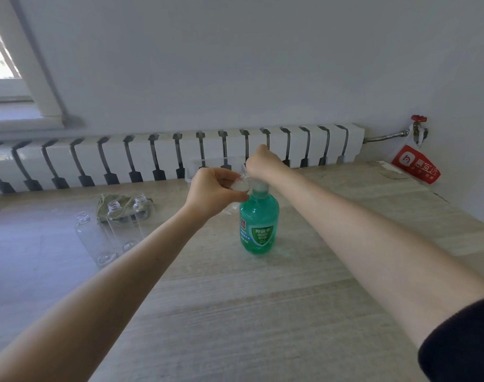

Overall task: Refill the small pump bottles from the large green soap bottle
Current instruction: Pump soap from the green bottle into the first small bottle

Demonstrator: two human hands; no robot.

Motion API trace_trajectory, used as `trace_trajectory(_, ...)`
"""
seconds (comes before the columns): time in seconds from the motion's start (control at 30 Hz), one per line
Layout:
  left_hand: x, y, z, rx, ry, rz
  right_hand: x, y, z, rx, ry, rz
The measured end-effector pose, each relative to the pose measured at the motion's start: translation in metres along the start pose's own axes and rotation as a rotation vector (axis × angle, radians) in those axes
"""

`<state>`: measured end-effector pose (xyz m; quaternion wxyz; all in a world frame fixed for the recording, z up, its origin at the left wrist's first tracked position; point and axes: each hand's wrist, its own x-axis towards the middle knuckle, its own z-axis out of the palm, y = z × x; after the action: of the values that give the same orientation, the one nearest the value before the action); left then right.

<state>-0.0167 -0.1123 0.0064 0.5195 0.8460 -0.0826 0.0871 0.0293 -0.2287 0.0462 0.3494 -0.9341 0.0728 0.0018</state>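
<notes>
Just beneath both hands [211, 193] stands the soap bottle [259, 224].

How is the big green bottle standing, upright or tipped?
Upright: the green bottle stands on its base, neck up under the right hand.

I see a pale wood-grain worktop [262, 312] against a plain grey wall [235, 64]; a white ribbed radiator [180, 155] runs along it, with a daylit window [0, 59] at left.

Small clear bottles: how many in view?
4. Three stand uncapped left of the green soap bottle: near bottle, middle bottle, far bottle. The held bottle is tilted in the left hand beside the pump. More may be hidden.
</notes>
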Motion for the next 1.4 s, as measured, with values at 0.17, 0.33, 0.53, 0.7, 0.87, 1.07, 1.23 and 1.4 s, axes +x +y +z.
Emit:
trace_trajectory(0.17,-0.002,0.008,-0.001,-0.041,-0.004,-0.017,-0.007,-0.004,-0.011,0.048,0.006,0.000)
trace_trajectory(0.33,0.000,0.011,-0.004,-0.020,0.012,-0.001,-0.010,-0.011,-0.017,0.067,0.007,-0.019)
trace_trajectory(0.53,0.001,0.013,-0.006,0.010,0.012,0.022,-0.006,-0.009,-0.015,0.077,-0.005,-0.012)
trace_trajectory(0.7,0.001,0.008,-0.005,0.017,0.007,0.018,-0.004,-0.004,-0.009,0.041,-0.015,-0.007)
trace_trajectory(0.87,0.000,0.002,-0.002,0.016,0.001,0.013,-0.004,-0.001,-0.003,0.002,-0.020,-0.021)
trace_trajectory(1.07,-0.002,-0.003,-0.001,-0.010,-0.010,0.016,0.001,0.002,0.000,-0.047,-0.067,0.014)
trace_trajectory(1.23,-0.002,-0.003,-0.001,-0.017,-0.023,0.019,0.002,0.002,0.000,-0.082,-0.070,0.017)
trace_trajectory(1.4,-0.003,-0.001,-0.002,-0.039,-0.024,0.003,0.003,0.004,0.000,-0.046,-0.051,0.008)
